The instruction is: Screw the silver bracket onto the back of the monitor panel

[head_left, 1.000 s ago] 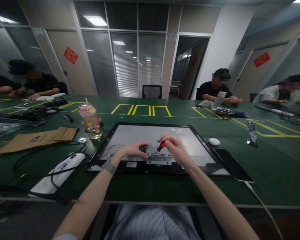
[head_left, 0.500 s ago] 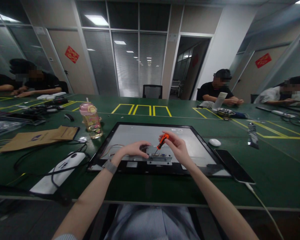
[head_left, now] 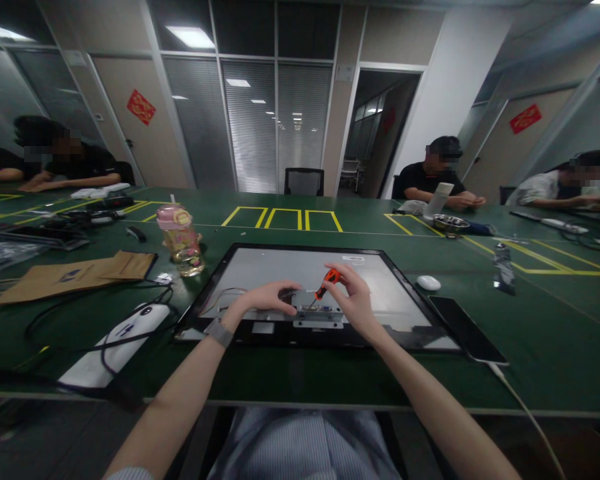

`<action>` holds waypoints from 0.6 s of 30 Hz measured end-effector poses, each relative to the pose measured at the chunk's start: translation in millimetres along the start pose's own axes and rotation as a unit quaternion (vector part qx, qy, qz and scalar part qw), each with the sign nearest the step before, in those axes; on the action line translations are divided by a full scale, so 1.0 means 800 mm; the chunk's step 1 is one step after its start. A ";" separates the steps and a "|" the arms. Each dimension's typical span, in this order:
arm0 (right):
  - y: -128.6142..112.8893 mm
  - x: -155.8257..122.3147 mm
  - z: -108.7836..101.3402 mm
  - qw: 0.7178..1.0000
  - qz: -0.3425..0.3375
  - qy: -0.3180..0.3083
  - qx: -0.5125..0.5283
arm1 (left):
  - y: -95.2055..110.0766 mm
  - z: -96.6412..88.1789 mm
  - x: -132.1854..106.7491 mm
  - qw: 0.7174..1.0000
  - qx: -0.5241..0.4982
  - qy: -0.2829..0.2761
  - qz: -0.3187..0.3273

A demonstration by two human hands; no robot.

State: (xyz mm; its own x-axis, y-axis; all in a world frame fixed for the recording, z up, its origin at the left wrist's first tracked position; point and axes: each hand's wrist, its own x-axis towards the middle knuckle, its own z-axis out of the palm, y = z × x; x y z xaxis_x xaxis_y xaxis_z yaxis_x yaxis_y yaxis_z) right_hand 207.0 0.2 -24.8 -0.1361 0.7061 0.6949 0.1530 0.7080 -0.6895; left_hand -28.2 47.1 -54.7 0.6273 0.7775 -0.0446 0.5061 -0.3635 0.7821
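There's 1 scrwdrvr (head_left: 330, 281), 1 panel (head_left: 280, 265), 1 metal brkt (head_left: 318, 320), 2 btls (head_left: 181, 240), 1 metal bowl (head_left: 451, 224) & 1 plugged-in ph. (head_left: 467, 329)

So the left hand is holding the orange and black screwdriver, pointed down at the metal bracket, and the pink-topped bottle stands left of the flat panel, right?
Not quite: the head view shows the screwdriver in the right hand, not the left. It does point down at the metal bracket, and the pink-topped bottle does stand left of the flat panel.

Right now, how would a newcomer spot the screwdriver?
On the green table, find the large black-framed panel. At the metal bracket along its near edge, the right hand holds the screwdriver; its orange and black stand out against the bracket's grey.
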 end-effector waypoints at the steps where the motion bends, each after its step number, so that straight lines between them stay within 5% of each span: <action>1: -0.002 0.000 -0.001 1.000 0.001 -0.014 0.011 | 0.000 0.000 0.000 1.000 0.002 0.000 0.000; 6: -0.011 0.000 -0.002 0.985 0.050 -0.092 0.139 | 0.001 0.000 -0.002 1.000 0.002 0.001 0.000; 11: -0.003 -0.001 -0.001 0.999 0.020 -0.014 0.021 | -0.003 0.001 -0.001 1.000 -0.009 -0.004 0.000; 16: -0.004 0.000 -0.001 0.988 0.029 -0.112 0.106 | -0.004 0.000 0.000 1.000 -0.002 0.003 0.000; 18: -0.004 0.002 -0.002 0.984 0.045 -0.106 0.135 | -0.002 0.000 0.000 1.000 0.002 0.004 0.002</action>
State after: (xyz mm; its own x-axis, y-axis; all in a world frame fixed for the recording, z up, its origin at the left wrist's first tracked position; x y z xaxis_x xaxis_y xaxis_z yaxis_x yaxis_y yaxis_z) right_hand 207.5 -1.2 -20.9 -0.3405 0.7318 0.5904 -0.0888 0.6001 -0.7950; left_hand -29.1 47.6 -55.8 0.6252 0.7797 -0.0359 0.5055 -0.3695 0.7797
